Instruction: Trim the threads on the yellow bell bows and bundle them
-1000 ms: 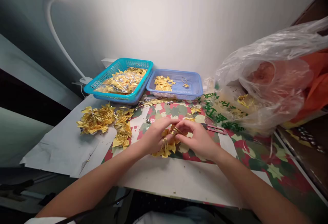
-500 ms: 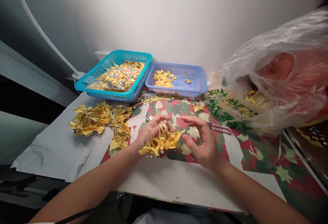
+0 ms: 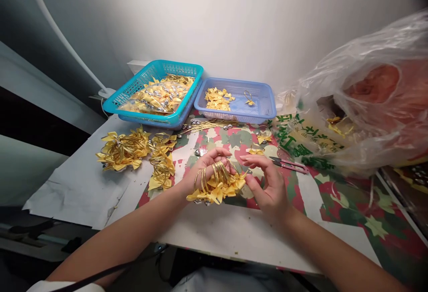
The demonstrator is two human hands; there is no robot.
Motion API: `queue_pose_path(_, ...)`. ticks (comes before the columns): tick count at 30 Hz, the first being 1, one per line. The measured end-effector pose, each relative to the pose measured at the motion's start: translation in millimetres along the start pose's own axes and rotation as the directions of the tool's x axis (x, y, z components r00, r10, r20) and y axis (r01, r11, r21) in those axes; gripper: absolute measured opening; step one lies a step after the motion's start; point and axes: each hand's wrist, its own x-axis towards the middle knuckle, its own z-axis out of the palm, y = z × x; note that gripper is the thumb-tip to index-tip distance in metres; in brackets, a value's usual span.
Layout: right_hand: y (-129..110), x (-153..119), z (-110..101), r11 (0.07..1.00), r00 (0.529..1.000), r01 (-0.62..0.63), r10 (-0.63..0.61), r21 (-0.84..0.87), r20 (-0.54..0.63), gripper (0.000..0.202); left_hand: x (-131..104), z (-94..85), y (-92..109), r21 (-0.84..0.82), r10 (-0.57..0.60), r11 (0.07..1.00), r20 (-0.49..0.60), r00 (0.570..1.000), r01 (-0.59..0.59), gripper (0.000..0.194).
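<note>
My left hand is closed, with a row of gold cord loops hung over its fingers. From these loops hangs a bunch of yellow ribbon bows with silver bells partly hidden beneath. My right hand is just to the right, its thumb and fingers curved and apart, and the thumb tip is close to the rightmost bow; whether they touch I cannot tell. Beyond it, two loose bows lie on the patterned mat. Pink-handled thread snips lie beyond my right hand.
Looped bows form a pile and a strip on the left. Behind stand a teal basket full of bows and a blue basket with several. Gold cords lie before them. A clear plastic bag bulges at right.
The whole view has shifted slightly, so everything sits a little further right. My left hand keeps the bunch, and my right hand stays beside it. Another loose bow now shows beyond my right fingers.
</note>
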Motion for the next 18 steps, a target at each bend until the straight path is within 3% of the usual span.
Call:
queue_pose_path(9,1.0,-0.4,0.8,0.998,0.998,0.060,-0.059,-0.010,0.016,0.033,-3.7,0.4,0.3,0.142,-0.018,0.990,0.010,1.000,0.016,0.036)
queue_pose_path(11,3.5,-2.0,0.2,0.998,0.998,0.065,-0.065,-0.004,0.014,0.033,-6.5,3.0,3.6,0.236,0.038,0.971,-0.003,0.999,-0.036,0.031)
queue_pose_path(13,5.3,-3.4,0.0,0.997,0.997,0.075,-0.075,0.012,0.006,0.034,-10.0,4.9,7.9,0.452,0.170,0.877,0.029,0.985,-0.165,0.023)
queue_pose_path(15,4.2,-2.2,0.3,0.994,0.995,0.103,-0.103,0.042,-0.006,0.033,-13.5,5.6,11.4,0.658,0.269,0.687,0.164,0.949,-0.309,0.017)
queue_pose_path(18,-6.4,9.5,2.6,0.988,0.993,0.121,-0.118,0.091,-0.030,0.030,-18.2,4.9,10.9,0.754,0.226,0.431,0.442,0.868,-0.496,0.020)
